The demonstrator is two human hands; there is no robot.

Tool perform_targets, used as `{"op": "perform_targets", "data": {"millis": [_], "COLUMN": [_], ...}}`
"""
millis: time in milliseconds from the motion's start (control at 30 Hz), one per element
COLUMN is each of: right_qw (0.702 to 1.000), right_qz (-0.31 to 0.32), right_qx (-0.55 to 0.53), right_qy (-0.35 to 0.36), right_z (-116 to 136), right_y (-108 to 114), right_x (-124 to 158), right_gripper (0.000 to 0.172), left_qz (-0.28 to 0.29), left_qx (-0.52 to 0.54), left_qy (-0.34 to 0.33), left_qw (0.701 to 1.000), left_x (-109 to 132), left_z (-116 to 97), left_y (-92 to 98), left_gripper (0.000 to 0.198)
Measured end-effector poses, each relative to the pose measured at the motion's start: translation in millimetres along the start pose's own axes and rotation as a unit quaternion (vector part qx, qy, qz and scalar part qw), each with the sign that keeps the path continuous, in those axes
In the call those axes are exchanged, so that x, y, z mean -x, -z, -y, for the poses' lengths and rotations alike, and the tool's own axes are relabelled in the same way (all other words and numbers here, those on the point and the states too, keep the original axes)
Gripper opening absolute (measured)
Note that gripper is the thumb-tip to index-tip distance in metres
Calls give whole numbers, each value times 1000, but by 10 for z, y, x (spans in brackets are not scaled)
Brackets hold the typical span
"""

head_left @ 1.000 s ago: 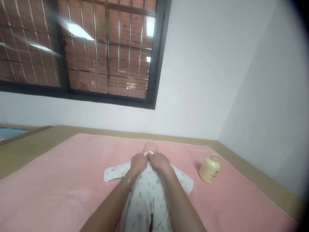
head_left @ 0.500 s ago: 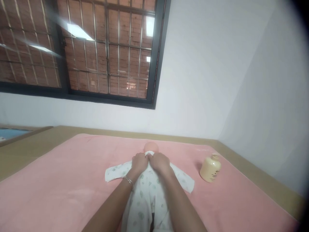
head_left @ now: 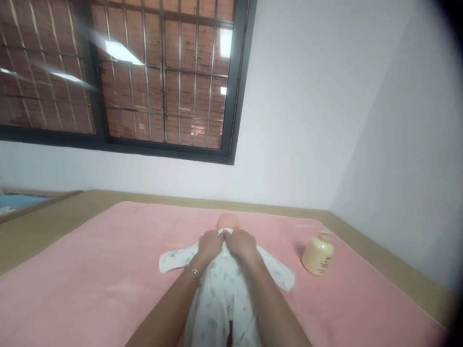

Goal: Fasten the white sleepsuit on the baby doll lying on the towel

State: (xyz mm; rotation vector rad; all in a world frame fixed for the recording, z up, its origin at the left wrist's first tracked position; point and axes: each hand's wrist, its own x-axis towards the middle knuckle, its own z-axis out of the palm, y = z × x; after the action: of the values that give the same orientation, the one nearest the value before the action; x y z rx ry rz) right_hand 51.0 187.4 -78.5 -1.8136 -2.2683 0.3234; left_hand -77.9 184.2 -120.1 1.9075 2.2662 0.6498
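A doll lies on its back on a pink blanket [head_left: 108, 270], its rounded head [head_left: 228, 221] pointing away from me. It wears a white baby outfit [head_left: 220, 284] with small green prints, and both sleeves are spread out to the sides. My left hand [head_left: 211, 244] is closed on the outfit's neckline, just below the head. Beside it, my right hand [head_left: 240, 243] pinches the neckline too, with the two thumbs close together. The hands and forearms hide part of the outfit's chest and sides.
A cream bottle [head_left: 318, 254] with dark markings stands on the blanket to the right. Around the blanket runs a tan surface edge [head_left: 108, 195]. Behind it are a white wall [head_left: 289, 120] and a dark-framed barred window [head_left: 162, 82].
The whole view has shifted very slightly. Both hands stay at the neckline, and the doll and bottle show no clear movement of their own.
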Motion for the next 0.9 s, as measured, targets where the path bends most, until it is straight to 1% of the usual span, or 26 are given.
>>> {"op": "perform_targets", "data": {"millis": [67,167,233,300,400,467,567,633,700,767,900], "right_qw": [1000,998,997,998,1000,1000,1000,998,997,998,1000], "right_qz": [1,38,53,48,20,4,12,36,54,51,10], "right_qx": [4,-15,-25,-19,-4,1,3,-12,-28,-28,4], "right_qy": [-17,-41,-48,-43,-10,0,-29,-45,-46,-37,-9], "right_z": [-15,-85,-108,-85,3,42,3,-63,-109,-100,40], "right_y": [-13,-42,-47,-36,-19,-23,-53,-70,-73,-62,-42], "right_x": [-14,-67,-80,-56,7,22,-27,-80,-108,-90,14], "right_gripper": [66,69,72,71,68,66,65,68,70,69,64], "left_qz": [-11,-48,-66,-63,-32,-26,-51,-73,-85,-72,-19], "left_qx": [-13,-40,-59,-61,-39,-27,-21,-21,-20,-16,-1], "left_qy": [-15,-49,-67,-61,-19,-16,-46,-67,-73,-53,-9], "left_qw": [1000,997,994,994,999,999,997,995,993,996,1000], "left_x": [17,64,86,88,64,54,68,83,86,71,27], "left_z": [-20,-77,-103,-99,-55,-35,-53,-79,-90,-73,-4], "left_y": [14,51,68,71,53,40,39,47,52,50,33], "left_gripper": [50,44,43,45,48,48,44,40,37,38,46]}}
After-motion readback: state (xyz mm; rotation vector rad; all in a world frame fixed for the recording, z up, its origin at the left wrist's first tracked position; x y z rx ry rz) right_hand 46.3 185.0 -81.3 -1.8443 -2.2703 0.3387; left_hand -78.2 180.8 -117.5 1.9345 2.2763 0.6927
